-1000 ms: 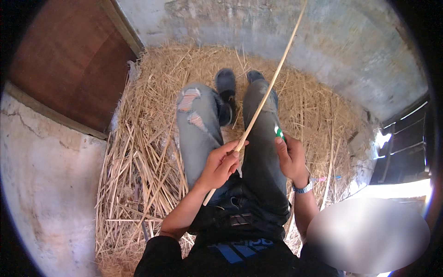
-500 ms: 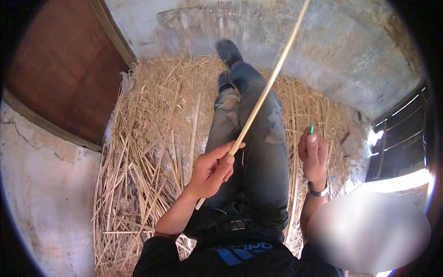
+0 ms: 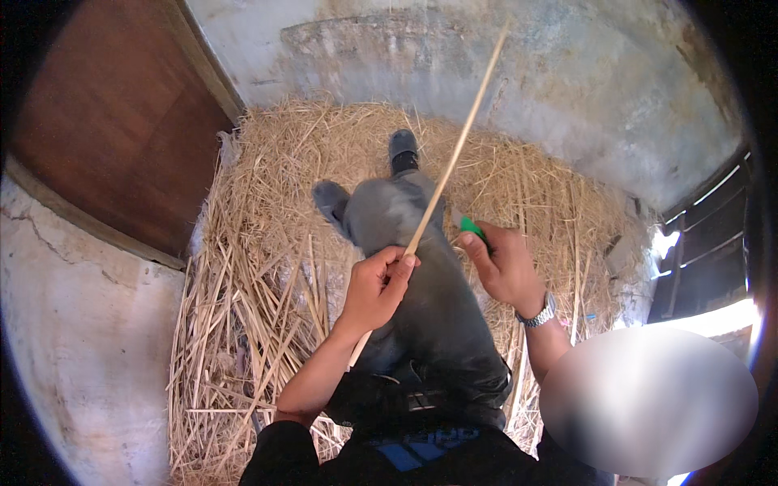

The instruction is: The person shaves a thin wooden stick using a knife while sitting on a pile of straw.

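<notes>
My left hand [image 3: 378,290] is closed round the lower part of a long, pale stick [image 3: 450,166], thin and peeled-looking like a reed or cane. The stick slants up and away to the right over my legs, and its short lower end shows below the hand near my waist. In my right hand [image 3: 504,263] is a green-handled knife [image 3: 468,225], gripped by its handle. Its small blade points up and left toward the stick, with a gap between them. A metal-band watch is on my right wrist.
Loose straw and several cut stalks [image 3: 243,324] cover the ground around my outstretched legs [image 3: 429,259]. A worn grey wall [image 3: 502,65] rises ahead. To the left stand a brown panel [image 3: 121,121] and a cracked pale wall [image 3: 81,324]; dark slats [image 3: 709,235] are at the right.
My right hand has swung left and inward, bringing the knife beside the stick. The stick's far end has come lower. My legs have shifted, with one knee now bent and the feet apart.
</notes>
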The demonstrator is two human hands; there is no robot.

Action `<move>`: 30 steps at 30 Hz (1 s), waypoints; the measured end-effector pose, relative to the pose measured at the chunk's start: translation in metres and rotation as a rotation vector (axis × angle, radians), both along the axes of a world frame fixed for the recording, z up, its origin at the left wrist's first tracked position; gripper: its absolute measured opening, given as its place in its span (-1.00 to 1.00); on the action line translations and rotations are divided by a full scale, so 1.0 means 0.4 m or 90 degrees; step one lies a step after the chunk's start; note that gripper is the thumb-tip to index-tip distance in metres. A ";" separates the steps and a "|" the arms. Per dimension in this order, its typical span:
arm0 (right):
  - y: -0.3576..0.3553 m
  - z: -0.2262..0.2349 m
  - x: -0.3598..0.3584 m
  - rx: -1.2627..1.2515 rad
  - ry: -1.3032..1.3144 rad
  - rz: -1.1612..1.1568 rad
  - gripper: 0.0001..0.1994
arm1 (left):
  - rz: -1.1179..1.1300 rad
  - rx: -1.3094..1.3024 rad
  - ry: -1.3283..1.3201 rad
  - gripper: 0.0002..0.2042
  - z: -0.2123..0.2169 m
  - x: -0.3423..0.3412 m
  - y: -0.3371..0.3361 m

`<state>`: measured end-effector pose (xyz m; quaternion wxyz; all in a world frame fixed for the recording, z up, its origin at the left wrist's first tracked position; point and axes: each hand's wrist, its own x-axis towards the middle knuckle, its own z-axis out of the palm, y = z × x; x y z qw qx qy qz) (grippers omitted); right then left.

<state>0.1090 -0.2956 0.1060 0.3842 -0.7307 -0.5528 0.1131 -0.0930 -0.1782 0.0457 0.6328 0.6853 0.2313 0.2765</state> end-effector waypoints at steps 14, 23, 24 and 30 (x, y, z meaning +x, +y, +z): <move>0.119 -0.052 -0.054 -0.130 -0.156 0.151 -0.42 | 0.063 -0.098 0.041 -0.75 -0.019 -0.040 0.008; 0.094 -0.049 -0.045 -0.160 -0.241 0.077 -0.42 | 0.084 0.046 0.079 -0.77 -0.020 -0.014 -0.008; 0.096 -0.050 -0.045 -0.172 -0.235 0.069 -0.38 | 0.101 0.093 0.094 -0.78 -0.016 -0.017 -0.014; 0.109 -0.080 -0.020 -0.147 -0.270 0.077 -0.39 | 0.122 0.127 0.138 -0.81 -0.021 -0.034 -0.030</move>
